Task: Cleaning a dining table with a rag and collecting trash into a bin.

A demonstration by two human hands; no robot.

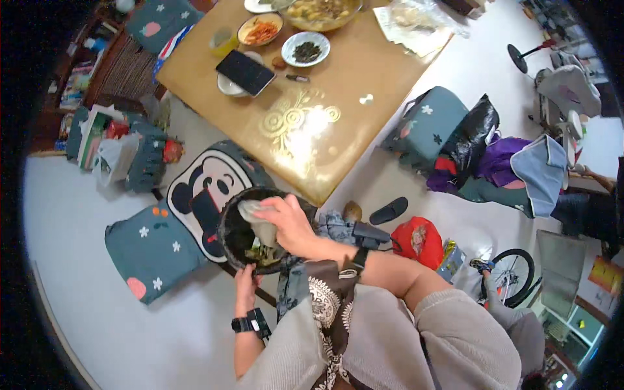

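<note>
My left hand (247, 279) grips the near rim of a dark round bucket (229, 234). My right hand (291, 225) is above the bucket's mouth and holds a crumpled greyish cloth (263, 226) that hangs down into it. Some greenish-brown scraps (263, 255) lie at the bottom, partly covered by the cloth and my right hand. Behind the bucket is a chair with a cartoon-printed cushion (239, 168). A black band with a small device is on each wrist.
The corner of a brown table (234, 117) points at me. On it are a black phone (246, 72) over a white bowl, a plate of dark leaves (307, 49), a bowl of orange shreds (261, 30) and a large bowl of food (319, 13). A slipper (388, 210) and red bag (418, 241) lie right.
</note>
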